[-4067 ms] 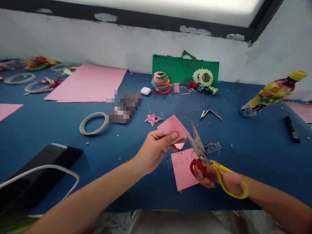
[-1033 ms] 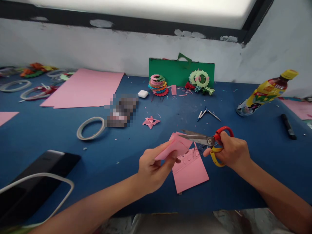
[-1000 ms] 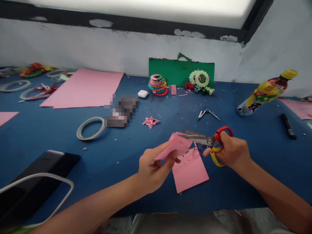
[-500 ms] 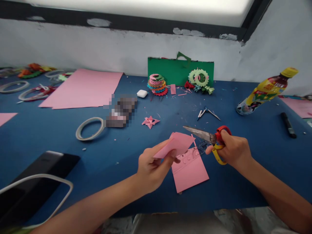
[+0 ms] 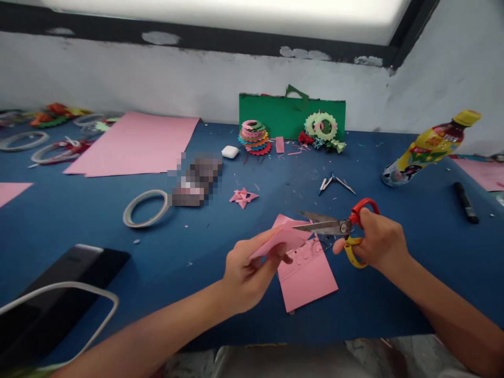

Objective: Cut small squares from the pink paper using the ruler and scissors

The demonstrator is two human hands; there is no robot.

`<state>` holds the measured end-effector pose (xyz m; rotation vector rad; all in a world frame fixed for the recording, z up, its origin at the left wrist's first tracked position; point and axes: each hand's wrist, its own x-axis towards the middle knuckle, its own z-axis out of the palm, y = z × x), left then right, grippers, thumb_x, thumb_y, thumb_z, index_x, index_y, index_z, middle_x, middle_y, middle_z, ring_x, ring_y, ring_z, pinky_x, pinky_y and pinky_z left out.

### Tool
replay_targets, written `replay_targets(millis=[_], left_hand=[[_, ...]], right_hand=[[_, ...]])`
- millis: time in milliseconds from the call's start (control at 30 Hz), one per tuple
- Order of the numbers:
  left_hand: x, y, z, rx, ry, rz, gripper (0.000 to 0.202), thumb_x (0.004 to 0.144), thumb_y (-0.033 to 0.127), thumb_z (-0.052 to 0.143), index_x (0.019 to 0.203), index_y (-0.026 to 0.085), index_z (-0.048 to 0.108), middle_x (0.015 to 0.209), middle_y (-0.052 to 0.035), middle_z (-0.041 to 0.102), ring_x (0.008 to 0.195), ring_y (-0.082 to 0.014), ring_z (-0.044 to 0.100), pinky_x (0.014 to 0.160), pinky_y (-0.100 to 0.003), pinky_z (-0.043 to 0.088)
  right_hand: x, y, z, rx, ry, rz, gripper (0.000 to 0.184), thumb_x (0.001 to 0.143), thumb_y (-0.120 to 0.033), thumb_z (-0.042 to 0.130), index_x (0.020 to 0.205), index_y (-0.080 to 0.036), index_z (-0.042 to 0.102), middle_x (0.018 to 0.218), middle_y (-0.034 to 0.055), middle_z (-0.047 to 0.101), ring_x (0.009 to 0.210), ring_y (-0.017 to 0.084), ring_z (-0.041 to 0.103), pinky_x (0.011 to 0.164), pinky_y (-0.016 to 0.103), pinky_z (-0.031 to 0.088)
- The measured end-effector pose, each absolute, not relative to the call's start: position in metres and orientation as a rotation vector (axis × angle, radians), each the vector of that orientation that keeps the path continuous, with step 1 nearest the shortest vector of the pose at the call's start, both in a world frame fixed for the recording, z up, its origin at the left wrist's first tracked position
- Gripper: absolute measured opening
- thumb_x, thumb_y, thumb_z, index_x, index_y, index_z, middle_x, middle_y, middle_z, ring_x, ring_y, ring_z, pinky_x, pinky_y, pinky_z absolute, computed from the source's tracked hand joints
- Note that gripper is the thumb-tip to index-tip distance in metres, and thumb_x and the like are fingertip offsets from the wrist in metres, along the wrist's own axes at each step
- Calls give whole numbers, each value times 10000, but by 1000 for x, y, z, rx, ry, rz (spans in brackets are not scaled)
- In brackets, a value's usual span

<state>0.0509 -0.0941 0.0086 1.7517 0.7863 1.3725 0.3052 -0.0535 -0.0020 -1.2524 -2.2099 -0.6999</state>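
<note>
Now the scissors [image 5: 344, 227] are back at the work: half a second ago the blades sat together, clear of the paper on its right side. This frame has them parted, the lower blade's tip at the upper edge of the small pink paper [image 5: 289, 240] — can't tell if it's between layers or just against the edge. Paper is up off the desk [image 5: 197, 247], pinched in the left hand [image 5: 246, 268], tilted flatter than before. Right hand [image 5: 380, 241] has fingers through the red and yellow handles. My read: cutting resumed, no finished cut visible. Pink sheet [image 5: 311, 286] and clear ruler [image 5: 327, 241] below unmoved; pink star [image 5: 243, 197] likewise — nothing else disturbed.
</note>
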Motion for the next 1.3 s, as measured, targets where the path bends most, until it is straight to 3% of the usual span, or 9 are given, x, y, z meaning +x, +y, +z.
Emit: replay_targets(millis=[167, 533, 767, 900, 1100, 1300], left_hand=[[50, -94, 2, 1766, 726, 1388, 279, 868, 62, 466, 1026, 206, 645, 758, -9, 665, 608, -102, 618, 582, -207, 545], [51, -95, 9, 1720, 782, 1352, 267, 864, 95, 476, 1000, 217, 670, 758, -25, 690, 591, -137, 626, 564, -256, 547], [53, -98, 5, 1543, 857, 1338, 178, 869, 175, 518, 957, 190, 673, 849, -47, 690, 600, -142, 627, 573, -271, 566], [55, -92, 4, 1225, 852, 1305, 194, 855, 234, 568, 1023, 162, 633, 849, -65, 681, 720, -188, 662, 542, -257, 574], [54, -73, 8, 765, 840, 1180, 358, 833, 226, 611, 1173, 152, 527, 926, -90, 681, 947, -231, 659, 498, -146, 544], [54, -72, 8, 730, 857, 1188, 346, 813, 223, 635, 1139, 154, 543, 893, -68, 684, 945, -226, 661, 490, -138, 536]], right_hand=[[306, -54, -3, -1219, -2213, -722, 398, 822, -548, 459, 646, -206, 356, 493, -54, 375, 424, 91, 380, 481, 247, 265], [310, -54, -4, -1180, -2239, -782, 385, 798, -494, 508, 589, -196, 384, 458, -42, 404, 393, 84, 392, 459, 241, 244], [309, -54, -5, -1269, -2212, -575, 323, 814, -478, 449, 658, -196, 416, 457, -40, 411, 383, 120, 443, 449, 236, 270], [309, -53, -5, -1365, -2213, -447, 322, 801, -503, 460, 731, -189, 447, 501, -26, 456, 417, 143, 480, 459, 241, 282], [312, -46, -5, -1455, -2307, -252, 410, 814, -579, 432, 892, -177, 453, 624, 6, 539, 495, 174, 532, 482, 252, 311], [316, -41, -11, -1552, -2342, -377, 480, 806, -636, 404, 907, -176, 492, 651, 14, 563, 527, 183, 549, 484, 254, 276]])
